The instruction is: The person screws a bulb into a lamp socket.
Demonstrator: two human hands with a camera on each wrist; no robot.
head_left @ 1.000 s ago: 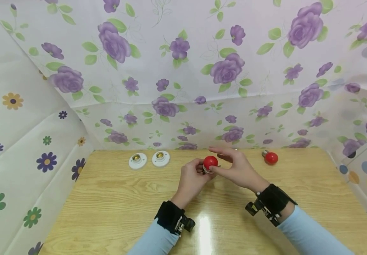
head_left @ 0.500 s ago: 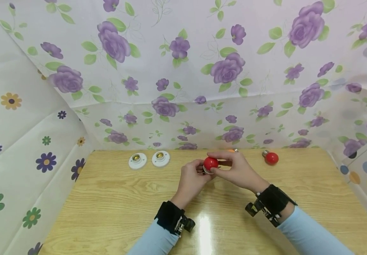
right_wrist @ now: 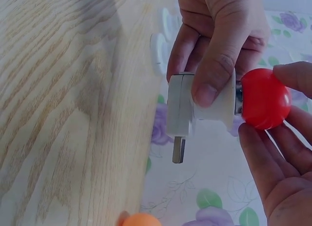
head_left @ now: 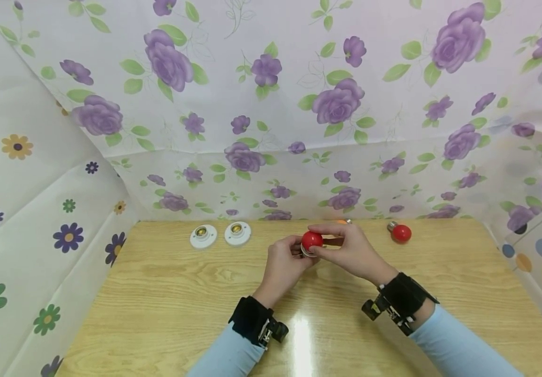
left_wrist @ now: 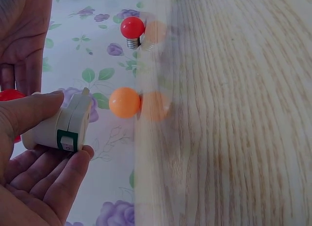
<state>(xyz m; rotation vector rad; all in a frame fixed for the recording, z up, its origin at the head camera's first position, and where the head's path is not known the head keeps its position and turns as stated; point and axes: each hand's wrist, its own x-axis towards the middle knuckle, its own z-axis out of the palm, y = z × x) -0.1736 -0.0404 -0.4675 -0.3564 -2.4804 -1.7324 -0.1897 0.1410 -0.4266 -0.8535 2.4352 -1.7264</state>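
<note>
My left hand point(head_left: 284, 266) grips a white plug-in lamp socket point(right_wrist: 214, 101), its thumb pressed along the side. A flat metal plug pin point(right_wrist: 179, 150) sticks out of the socket, and a dark green switch panel point(left_wrist: 67, 140) shows on its body. At the socket's mouth sits a small round red bulb point(head_left: 312, 241), with a sliver of its metal base visible in the right wrist view. The right hand point(head_left: 353, 251) pinches the red bulb between thumb and fingers. How deep the base sits inside the socket is hidden.
Two white round lamp holders point(head_left: 210, 243) lie left of the hands at the wooden table's point(head_left: 172, 303) back edge. A second red bulb point(head_left: 400, 233) lies at the back right. An orange bulb point(left_wrist: 125, 102) is partly behind the right hand. Flowered cloth point(head_left: 271, 178) rises behind.
The right hand's fingers, raised off the red bulb a second ago, have come down and now pinch it. The left hand and the socket stay nearly in place.
</note>
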